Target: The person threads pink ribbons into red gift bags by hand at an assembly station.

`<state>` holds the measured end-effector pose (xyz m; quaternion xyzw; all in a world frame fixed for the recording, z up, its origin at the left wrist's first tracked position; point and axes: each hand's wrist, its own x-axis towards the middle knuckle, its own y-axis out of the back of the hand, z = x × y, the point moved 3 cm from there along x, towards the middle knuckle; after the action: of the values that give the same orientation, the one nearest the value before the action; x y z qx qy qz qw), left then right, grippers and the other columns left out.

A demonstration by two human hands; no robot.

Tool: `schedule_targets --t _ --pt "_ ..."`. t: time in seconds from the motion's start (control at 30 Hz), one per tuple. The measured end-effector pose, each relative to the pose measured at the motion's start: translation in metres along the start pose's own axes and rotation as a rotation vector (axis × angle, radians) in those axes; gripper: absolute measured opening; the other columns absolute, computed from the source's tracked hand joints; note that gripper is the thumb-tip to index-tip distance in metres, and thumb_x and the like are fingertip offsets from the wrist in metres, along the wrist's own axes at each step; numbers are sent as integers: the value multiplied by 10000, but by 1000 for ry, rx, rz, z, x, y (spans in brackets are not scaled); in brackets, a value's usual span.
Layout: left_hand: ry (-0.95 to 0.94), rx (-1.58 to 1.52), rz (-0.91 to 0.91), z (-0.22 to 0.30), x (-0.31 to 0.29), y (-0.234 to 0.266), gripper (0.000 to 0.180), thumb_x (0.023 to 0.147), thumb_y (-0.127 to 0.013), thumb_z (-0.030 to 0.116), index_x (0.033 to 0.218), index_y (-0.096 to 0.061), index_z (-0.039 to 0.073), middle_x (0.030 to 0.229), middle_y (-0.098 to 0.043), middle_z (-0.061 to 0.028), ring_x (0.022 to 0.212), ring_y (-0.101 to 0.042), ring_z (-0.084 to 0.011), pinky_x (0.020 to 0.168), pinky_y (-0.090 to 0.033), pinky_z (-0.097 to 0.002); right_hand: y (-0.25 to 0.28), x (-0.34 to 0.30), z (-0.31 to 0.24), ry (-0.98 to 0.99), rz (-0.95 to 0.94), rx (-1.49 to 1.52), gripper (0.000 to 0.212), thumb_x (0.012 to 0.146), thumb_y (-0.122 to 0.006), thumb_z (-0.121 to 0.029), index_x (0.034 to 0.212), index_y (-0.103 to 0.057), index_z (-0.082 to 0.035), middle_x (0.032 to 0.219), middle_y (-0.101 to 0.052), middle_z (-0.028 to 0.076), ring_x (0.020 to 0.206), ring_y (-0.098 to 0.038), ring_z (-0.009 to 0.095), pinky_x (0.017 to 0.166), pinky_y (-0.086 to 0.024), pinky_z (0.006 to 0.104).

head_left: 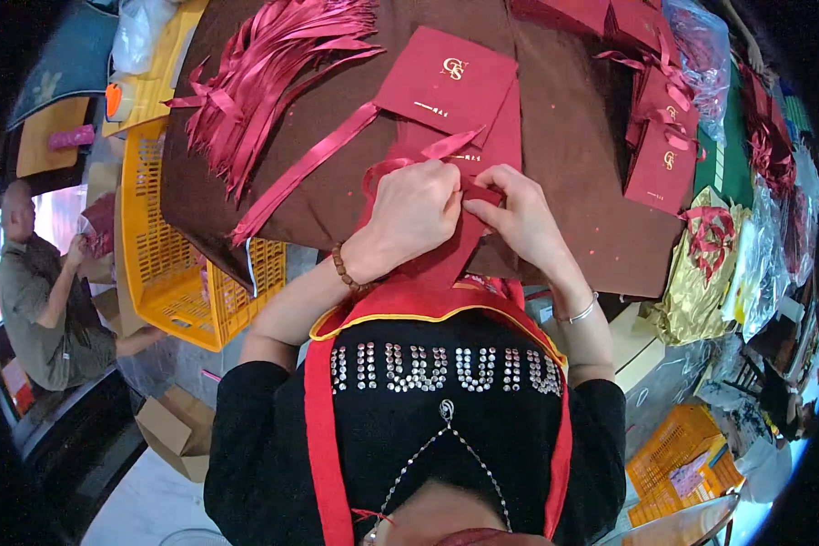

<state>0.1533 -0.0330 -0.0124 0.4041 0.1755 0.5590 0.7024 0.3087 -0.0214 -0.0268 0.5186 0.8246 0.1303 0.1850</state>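
My left hand [414, 211] is closed in a pinch on a dark red satin ribbon [382, 168] at the near edge of the table. Close beside it, my right hand [517, 211] pinches a piece of the same red ribbon between thumb and fingers. Beneath both hands lies a flat dark red bag or sleeve [446, 266], partly hidden by them. Just beyond my hands are more flat red sleeves [450, 77] with a gold mark, overlapping one another. A loose ribbon [309, 164] trails from them to the left.
A brown cloth [569, 136] covers the table. A thick bundle of red ribbons [273, 64] lies far left, and ribboned red sleeves [664, 168] are stacked at right. Yellow crates [146, 237] stand left and lower right. Another person [50, 291] sits at far left holding something red.
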Motion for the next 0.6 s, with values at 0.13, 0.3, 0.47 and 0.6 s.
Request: schedule_targets --t 0.13,0.3,0.47,0.6 --pt "-118 157 47 13 -2 1 111 688 -599 127 696 -544 32 664 -565 -124 603 -577 -302 537 -456 -407 -2 0 -4 267 74 -148 172 756 -636 -24 906 -564 18 813 -563 108 745 -569 148 649 -449 267" --pt "-209 153 54 26 -4 -5 157 638 -625 180 685 -566 42 658 -571 -109 614 -578 -264 536 -452 -392 3 -8 5 63 6 -19 143 744 -592 8 880 -550 22 788 -528 105 722 -529 179 657 -438 272" --pt "-222 251 36 28 -1 -24 182 644 -614 215 636 -567 40 633 -566 -107 606 -577 -251 522 -434 -378 10 -5 1 -40 -14 95 69 781 -568 21 846 -547 30 748 -481 18 630 -483 86 564 -402 217" --pt "-225 246 114 24 6 -35 151 675 -576 188 621 -566 47 618 -561 -93 588 -567 -243 505 -413 -365 19 10 16 -47 -100 114 42 786 -571 27 817 -543 24 741 -473 7 618 -469 75 561 -400 210"
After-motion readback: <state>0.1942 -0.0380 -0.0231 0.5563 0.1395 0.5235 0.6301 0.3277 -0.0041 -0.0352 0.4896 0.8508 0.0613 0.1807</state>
